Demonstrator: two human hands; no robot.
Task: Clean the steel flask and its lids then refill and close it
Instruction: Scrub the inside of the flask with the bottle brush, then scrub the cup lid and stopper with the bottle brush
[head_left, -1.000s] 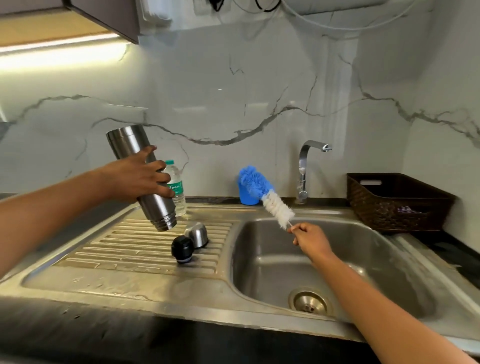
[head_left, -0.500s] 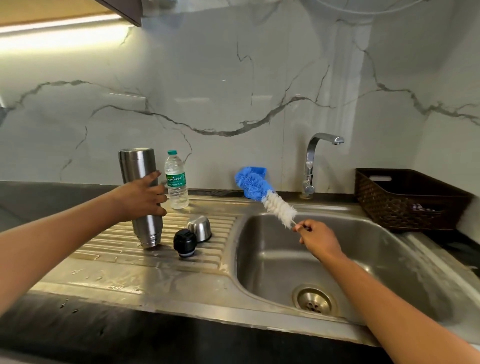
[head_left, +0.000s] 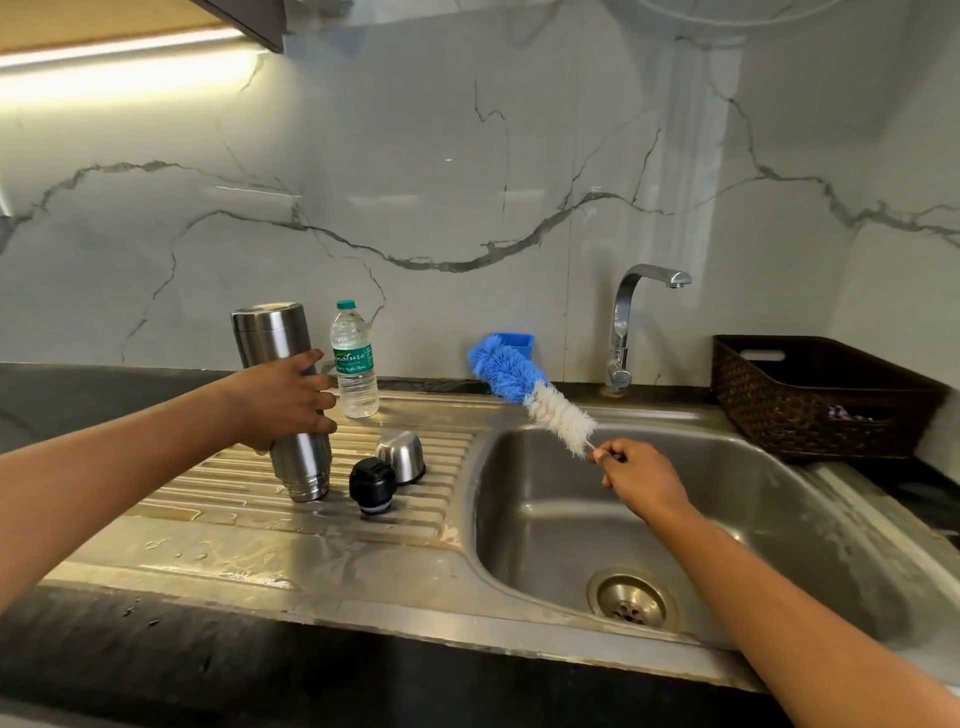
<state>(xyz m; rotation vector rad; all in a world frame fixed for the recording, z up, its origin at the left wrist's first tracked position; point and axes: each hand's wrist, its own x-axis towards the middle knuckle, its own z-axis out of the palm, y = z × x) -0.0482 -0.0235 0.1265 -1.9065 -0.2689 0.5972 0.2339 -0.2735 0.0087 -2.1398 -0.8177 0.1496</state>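
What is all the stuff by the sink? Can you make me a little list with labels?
Flask: steel flask, mouth end down on the drainboard, no lid on
Left hand: left hand grips the flask's middle
Right hand: right hand pinches the brush's thin handle above the sink basin
Brush: bottle brush, blue and white bristles
Lids: black lid and steel cup lid on the drainboard beside the flask
Water: plastic water bottle, capped, behind the flask
Tap: tap, no water running
Basket: dark basket, right of the basin
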